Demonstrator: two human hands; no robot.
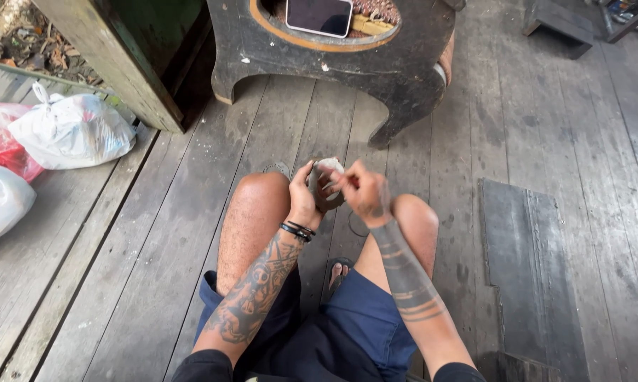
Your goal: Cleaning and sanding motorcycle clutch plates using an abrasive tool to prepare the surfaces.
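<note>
Hands (pixel 336 192) grip lump (pixel 327 185) — grey, pale-topped.

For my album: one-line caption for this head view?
Seated on a plank floor, left hand and right hand work a small grey lump above bare knees.

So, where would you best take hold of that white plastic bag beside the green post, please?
Probably by the knotted top of the white plastic bag, from above: the tied handles stick up at its upper left, while the body below bulges, soft and full, on the wooden floor.

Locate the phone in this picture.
The phone lies at the top centre of the head view, on the dark wooden stool, straight ahead of both hands.
</note>
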